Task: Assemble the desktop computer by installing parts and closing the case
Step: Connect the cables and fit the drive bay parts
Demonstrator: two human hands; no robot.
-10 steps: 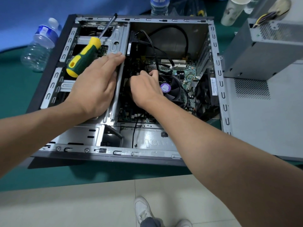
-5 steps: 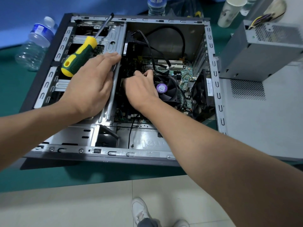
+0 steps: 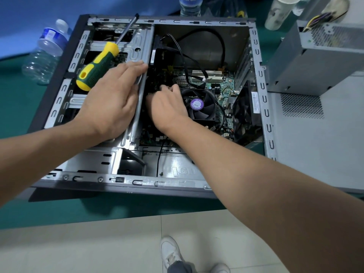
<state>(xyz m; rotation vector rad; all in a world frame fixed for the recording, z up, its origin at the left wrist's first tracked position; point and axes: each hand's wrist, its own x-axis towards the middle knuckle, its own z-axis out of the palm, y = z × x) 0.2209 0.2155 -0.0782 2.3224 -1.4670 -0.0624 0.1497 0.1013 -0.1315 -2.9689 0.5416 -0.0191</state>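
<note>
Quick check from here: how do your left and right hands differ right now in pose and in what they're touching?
The left hand lies flat with straight fingers on the drive cage beside the screwdriver; the right hand reaches down inside the case, next to the CPU fan. The left hand's fingers are in plain sight; the right hand's fingertips are curled and hidden, so any grip is unclear. Neither holds the screwdriver.

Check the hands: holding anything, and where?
Left hand lies flat on the drive cage, gripping nothing. Right hand reaches inside beside the fan; its fingertips are hidden, cannot tell.
</note>
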